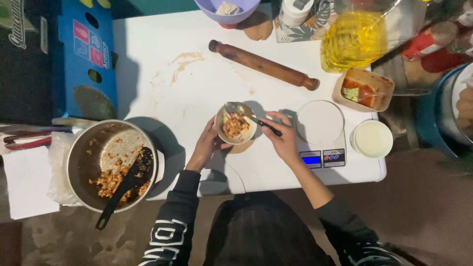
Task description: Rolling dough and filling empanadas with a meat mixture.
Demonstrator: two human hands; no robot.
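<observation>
Overhead view of a white desk (pixel 207 83). Near its front edge, at the picture's centre, the left hand (pixel 206 145) cradles a round disc of dough (pixel 235 123) from below, fingers curled up around its 7 o'clock rim. The disc is pale, cupped like a shallow bowl and raised just above the desk; a mound of orange-brown filling (pixel 234 126) sits in its middle.

The right hand (pixel 283 140), at 3 o'clock from the disc, pinches the dark handle of a spoon (pixel 249 116) between thumb and fingers. The spoon's bowl lies over the disc's 11 o'clock rim.

Risks, as judged: the mound looks large for the disc, so filling could spill over the rim if the cupping fingers relax or the spoon presses outward. Thin dough may also tear under the spoon's edge. The disc hangs close to the desk edge, so dropped filling could land on the person's lap.

Surroundings: a pot (pixel 111 165) with more filling and a black spatula (pixel 125 184) at 8 o'clock; a rolling pin (pixel 263 65) at 12 to 1 o'clock; a scale (pixel 320 130) just beside the right hand at 3 o'clock; a white cup (pixel 373 139) beyond it; a jug of oil (pixel 354 39) at 2 o'clock.
</observation>
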